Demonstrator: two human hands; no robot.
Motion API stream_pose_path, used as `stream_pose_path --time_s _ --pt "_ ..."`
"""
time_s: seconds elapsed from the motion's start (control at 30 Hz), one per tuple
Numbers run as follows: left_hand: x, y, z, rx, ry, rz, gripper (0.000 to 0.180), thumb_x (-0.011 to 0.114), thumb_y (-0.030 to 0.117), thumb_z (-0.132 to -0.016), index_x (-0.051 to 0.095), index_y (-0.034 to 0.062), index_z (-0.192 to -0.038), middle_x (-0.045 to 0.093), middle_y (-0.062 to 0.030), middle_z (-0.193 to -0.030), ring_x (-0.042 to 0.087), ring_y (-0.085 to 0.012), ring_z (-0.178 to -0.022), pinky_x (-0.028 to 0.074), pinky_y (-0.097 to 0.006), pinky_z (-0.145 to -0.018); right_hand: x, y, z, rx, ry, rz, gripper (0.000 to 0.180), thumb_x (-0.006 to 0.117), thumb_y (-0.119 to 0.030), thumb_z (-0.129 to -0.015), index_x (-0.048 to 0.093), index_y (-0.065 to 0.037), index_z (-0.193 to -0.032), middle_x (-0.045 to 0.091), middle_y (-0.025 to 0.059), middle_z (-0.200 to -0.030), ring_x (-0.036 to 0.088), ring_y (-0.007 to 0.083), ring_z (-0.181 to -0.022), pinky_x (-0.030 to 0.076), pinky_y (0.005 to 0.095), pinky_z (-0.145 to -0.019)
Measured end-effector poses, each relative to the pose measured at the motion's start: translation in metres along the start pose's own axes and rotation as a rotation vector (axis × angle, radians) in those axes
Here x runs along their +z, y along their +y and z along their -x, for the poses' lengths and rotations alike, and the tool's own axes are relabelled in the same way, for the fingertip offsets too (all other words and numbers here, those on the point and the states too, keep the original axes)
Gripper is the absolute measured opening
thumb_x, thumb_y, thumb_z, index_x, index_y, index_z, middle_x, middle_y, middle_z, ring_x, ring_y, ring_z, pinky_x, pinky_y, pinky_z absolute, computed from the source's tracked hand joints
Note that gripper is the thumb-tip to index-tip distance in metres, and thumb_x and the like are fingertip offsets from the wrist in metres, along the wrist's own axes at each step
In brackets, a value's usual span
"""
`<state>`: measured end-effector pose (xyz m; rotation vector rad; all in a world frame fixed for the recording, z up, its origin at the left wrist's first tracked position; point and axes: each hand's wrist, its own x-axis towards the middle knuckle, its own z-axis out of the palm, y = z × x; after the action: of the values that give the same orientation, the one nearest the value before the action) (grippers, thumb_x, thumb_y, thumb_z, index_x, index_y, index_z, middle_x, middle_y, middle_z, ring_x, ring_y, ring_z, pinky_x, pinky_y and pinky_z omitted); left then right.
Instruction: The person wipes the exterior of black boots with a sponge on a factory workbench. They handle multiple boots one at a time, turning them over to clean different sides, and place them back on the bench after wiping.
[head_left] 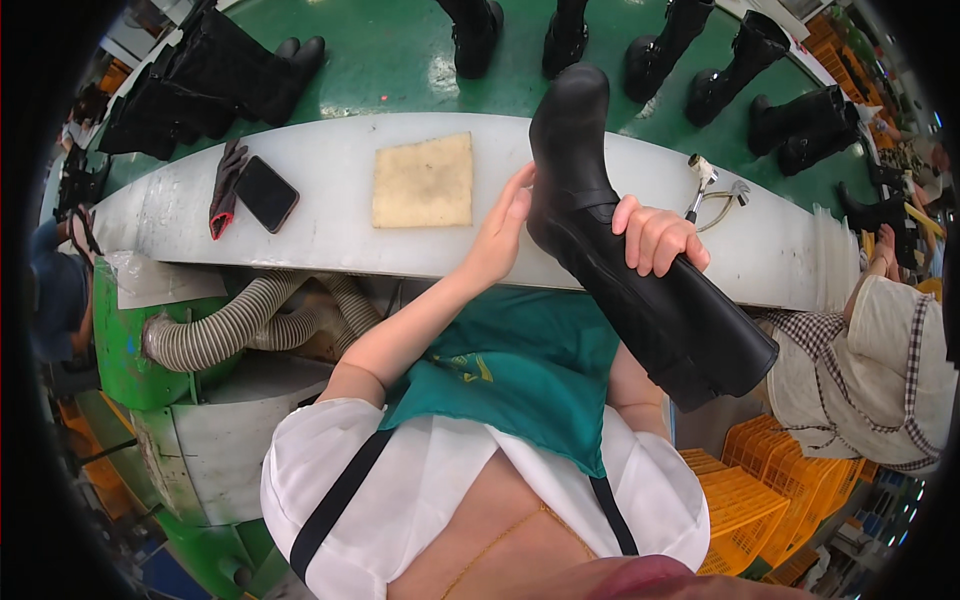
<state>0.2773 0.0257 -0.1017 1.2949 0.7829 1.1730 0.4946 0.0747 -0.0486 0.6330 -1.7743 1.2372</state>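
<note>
A tall black boot [640, 270] is held up slantwise over the near edge of the white worktop, its toe pointing away and its open top toward the lower right. My right hand [658, 236] wraps its fingers round the boot's shaft near the ankle strap. Against the left side of the boot, by the heel and sole, lies my left hand [503, 228] with its fingers stretched out and pressed flat; part of the fingertips is hidden behind the boot.
On the white worktop [330, 160] lie a yellowish square pad [423, 182], a phone [266, 194], a dark glove [226, 188] and a metal tool with a hose [702, 185]. Several black boots [477, 38] stand on the green surface [390, 60] beyond. Orange crates [735, 500] and another person [865, 350] are at right.
</note>
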Motion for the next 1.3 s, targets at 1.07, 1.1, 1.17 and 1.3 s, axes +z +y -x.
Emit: stream_pose_path --time_s 1.07,1.1,1.17,1.3 --pt "-0.004 0.080 -0.001 -0.555 0.036 0.909 0.062 0.026 0.051 -0.098 0.029 0.0087 -0.142 0.034 -0.0124 -0.144 0.037 -0.0328 -0.130 0.033 -0.048 -0.108 -0.003 0.072 -0.083 0.789 1.043 0.303 0.045 0.039 -0.045 -0.098 0.051 -0.004 -0.114 0.056 0.0008 -0.101 0.051 0.0076 -0.092 0.042 0.0239 -0.082" --pt "-0.004 0.079 0.001 -0.464 0.079 0.760 0.062 0.025 0.052 -0.098 0.028 0.0092 -0.143 0.034 -0.0118 -0.144 0.036 -0.0313 -0.131 0.031 -0.046 -0.109 -0.001 0.074 -0.083 0.777 1.043 0.314 0.045 0.040 -0.046 -0.098 0.052 -0.004 -0.109 0.056 -0.0001 -0.094 0.051 0.0064 -0.084 0.042 0.0226 -0.076" --pt "-0.004 0.075 0.005 -0.282 0.157 0.461 0.063 0.022 0.053 -0.098 0.026 0.0102 -0.144 0.033 -0.0104 -0.145 0.034 -0.0284 -0.133 0.027 -0.043 -0.111 0.000 0.079 -0.080 0.759 1.028 0.366 0.043 0.041 -0.045 -0.098 0.052 -0.004 -0.107 0.056 -0.0005 -0.093 0.051 0.0061 -0.084 0.042 0.0221 -0.076" --pt "-0.003 0.074 0.001 -0.069 -0.061 0.387 0.064 0.020 0.053 -0.098 0.015 0.0113 -0.147 0.026 -0.0093 -0.149 0.027 -0.0253 -0.137 0.025 -0.040 -0.111 0.000 0.072 -0.093 0.761 1.117 0.255 0.041 0.043 -0.044 -0.097 0.053 -0.004 -0.104 0.057 -0.0005 -0.090 0.052 0.0062 -0.083 0.042 0.0218 -0.074"
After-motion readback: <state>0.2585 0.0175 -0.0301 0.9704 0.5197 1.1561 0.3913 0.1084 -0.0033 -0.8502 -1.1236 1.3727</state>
